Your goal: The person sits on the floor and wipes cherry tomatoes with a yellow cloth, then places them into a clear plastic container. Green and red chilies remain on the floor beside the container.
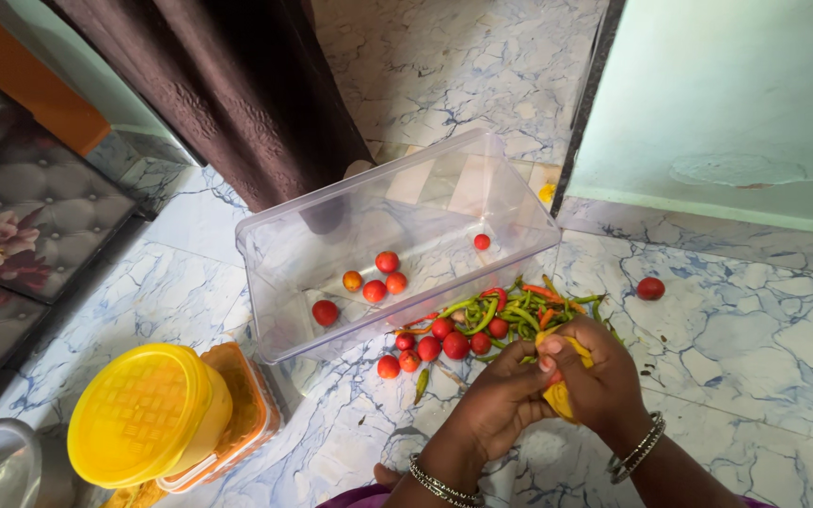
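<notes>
Above chilies, hands gripping yellow bag

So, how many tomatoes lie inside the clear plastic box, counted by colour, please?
Red tomatoes: 5
Orange tomato: 1
Total inside the clear plastic box: 6
</notes>
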